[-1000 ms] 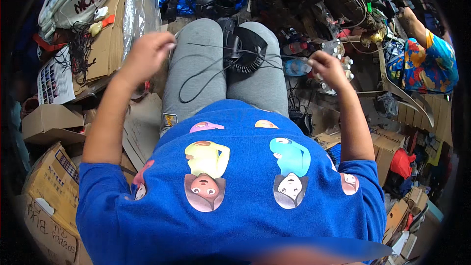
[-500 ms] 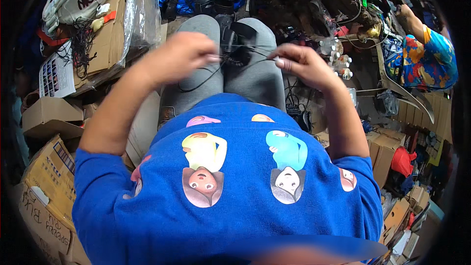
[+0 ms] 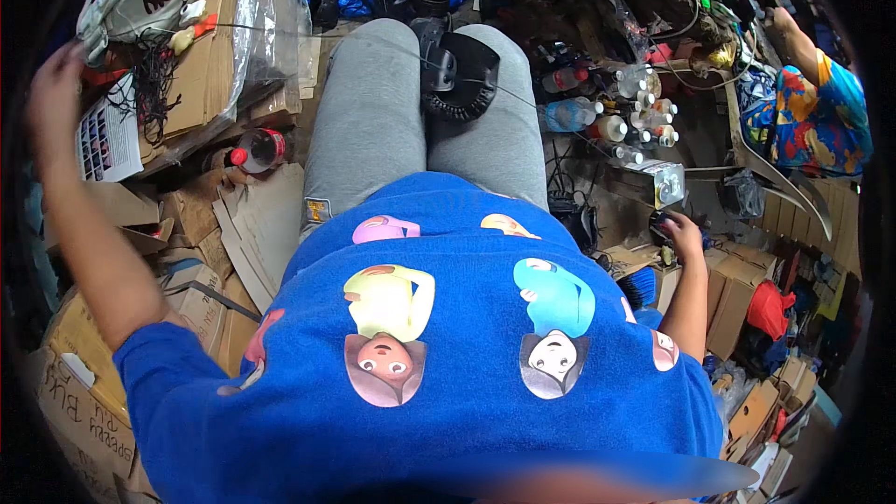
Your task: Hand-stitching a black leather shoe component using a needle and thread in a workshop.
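A black shoe (image 3: 459,75) with a ridged sole edge is wedged between my knees. Dark thread (image 3: 308,35) stretches out from both sides of it, pulled nearly straight. My left hand (image 3: 58,98) is far out at the left, blurred, where one end of the thread leads; its fingers look closed. Low at the right, beside the cardboard boxes, my right hand (image 3: 683,231) is closed on the other end of the thread. Something small and dark shows at its fingers, too unclear to name.
Several bottles (image 3: 644,107) and a clear-sided tin (image 3: 668,184) stand right of my knees. A bottle with a red cap (image 3: 259,151) lies left of my thigh, near flat cardboard (image 3: 252,233). Another person's colourful sleeve (image 3: 840,84) shows at the far right.
My hands have swept apart from above the shoe, the left far out leftward, the right out and down to the right. The loose thread between them has drawn tight through the shoe.
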`<state>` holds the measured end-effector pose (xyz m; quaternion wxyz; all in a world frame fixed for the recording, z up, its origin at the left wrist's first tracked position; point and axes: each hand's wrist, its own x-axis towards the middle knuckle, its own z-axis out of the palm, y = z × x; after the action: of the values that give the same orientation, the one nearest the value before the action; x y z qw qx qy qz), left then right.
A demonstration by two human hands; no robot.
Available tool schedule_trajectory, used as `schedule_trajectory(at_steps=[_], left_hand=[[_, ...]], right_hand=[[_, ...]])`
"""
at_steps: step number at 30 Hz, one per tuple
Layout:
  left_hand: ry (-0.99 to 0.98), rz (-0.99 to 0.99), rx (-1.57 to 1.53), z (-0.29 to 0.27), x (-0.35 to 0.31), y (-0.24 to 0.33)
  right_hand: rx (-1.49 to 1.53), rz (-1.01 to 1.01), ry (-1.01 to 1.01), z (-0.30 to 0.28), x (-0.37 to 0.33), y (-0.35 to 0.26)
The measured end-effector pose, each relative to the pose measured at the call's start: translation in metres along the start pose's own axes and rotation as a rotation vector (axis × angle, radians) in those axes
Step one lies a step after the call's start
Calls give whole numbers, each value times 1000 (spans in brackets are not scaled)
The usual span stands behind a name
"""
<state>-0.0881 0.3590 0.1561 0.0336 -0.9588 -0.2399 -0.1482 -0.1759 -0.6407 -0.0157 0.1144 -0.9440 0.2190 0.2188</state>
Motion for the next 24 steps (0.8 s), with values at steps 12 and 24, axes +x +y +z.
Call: schedule_trajectory(at_steps=[12, 24], left_hand=[[-901, 800, -1125, 103, -164, 361], [-1265, 760, -1198, 113, -151, 359]], right_hand=[[624, -946, -335, 22, -52, -419], [465, -1035, -305, 35, -34, -425]])
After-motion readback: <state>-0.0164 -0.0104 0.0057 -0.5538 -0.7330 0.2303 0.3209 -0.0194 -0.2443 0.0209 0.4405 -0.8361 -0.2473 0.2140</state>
